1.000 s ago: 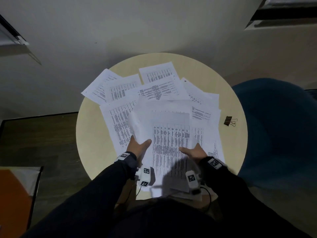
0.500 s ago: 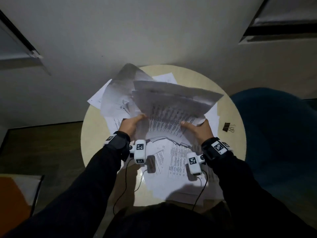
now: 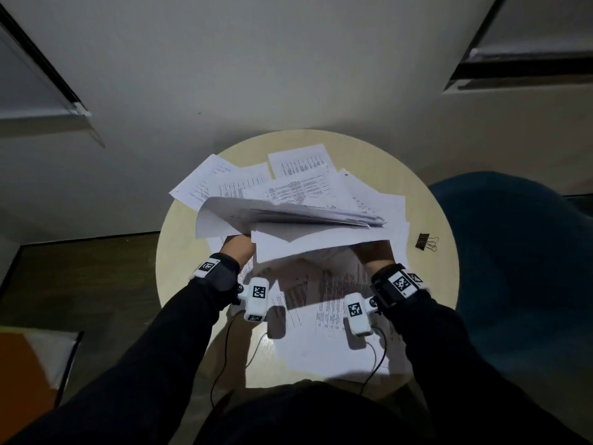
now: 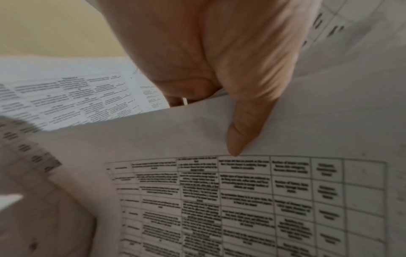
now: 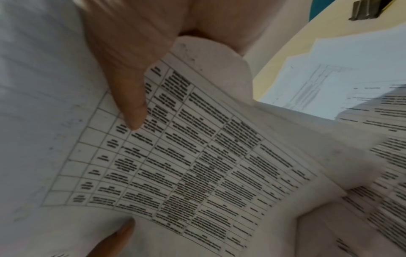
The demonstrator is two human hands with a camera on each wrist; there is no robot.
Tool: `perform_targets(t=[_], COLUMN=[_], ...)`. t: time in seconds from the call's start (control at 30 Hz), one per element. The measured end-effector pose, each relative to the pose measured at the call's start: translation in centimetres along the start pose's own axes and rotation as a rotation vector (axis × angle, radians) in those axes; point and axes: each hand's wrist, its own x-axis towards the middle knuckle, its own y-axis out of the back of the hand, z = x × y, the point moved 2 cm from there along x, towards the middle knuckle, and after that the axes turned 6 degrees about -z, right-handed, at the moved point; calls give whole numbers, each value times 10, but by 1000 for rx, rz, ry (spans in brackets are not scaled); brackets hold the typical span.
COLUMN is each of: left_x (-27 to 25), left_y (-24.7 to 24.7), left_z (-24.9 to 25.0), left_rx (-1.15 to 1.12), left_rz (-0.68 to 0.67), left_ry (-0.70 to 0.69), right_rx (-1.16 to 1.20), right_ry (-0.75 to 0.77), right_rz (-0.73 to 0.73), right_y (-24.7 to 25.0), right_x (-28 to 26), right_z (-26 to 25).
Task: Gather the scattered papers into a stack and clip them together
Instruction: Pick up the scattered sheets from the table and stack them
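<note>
A loose bundle of printed sheets [image 3: 298, 226] is lifted off the round table [image 3: 179, 252], tipped so its far edge faces me. My left hand [image 3: 239, 248] grips its left side, thumb [image 4: 243, 132] pressed on the printed table sheet [image 4: 241, 200]. My right hand [image 3: 372, 255] grips the right side, thumb [image 5: 129, 97] on the same kind of sheet [image 5: 197, 156]. More papers [image 3: 301, 175] lie scattered behind and below [image 3: 321, 332] the bundle. A black binder clip [image 3: 425, 242] lies on the table's right side, also in the right wrist view [image 5: 369, 8].
A blue upholstered chair [image 3: 519, 252] stands right of the table. White walls [image 3: 256, 75] rise behind it. Dark flooring [image 3: 80, 277] lies at left, with an orange and white object [image 3: 29, 364] in the lower left. Wrist-camera cables [image 3: 224, 348] hang over the table's near edge.
The hands took hold of sheets that lay flat, raised them upright over the table, and have now tipped the bundle down and toward me, nearer the tabletop.
</note>
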Motion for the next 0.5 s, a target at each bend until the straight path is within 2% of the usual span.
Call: perform_targets(t=[0.03, 0.1, 0.17, 0.27, 0.5], left_x=[1, 3, 2, -4, -12], left_y=[-1, -2, -1, 1, 5], left_z=[0, -3, -5, -5, 10], left_rx=[-43, -309, -452, -454, -534], left_rz=[7, 65, 91, 67, -51], left_ry=[-25, -56, -52, -79, -310], right_rx=[-53, 35, 23, 5, 46], right_ry=[41, 134, 180, 214, 296], right_rz=[-43, 33, 30, 56, 23], right_y=[-4, -1, 1, 4, -3], right_x=[-2, -8, -8, -7, -12], right_z=[-2, -5, -3, -3, -20])
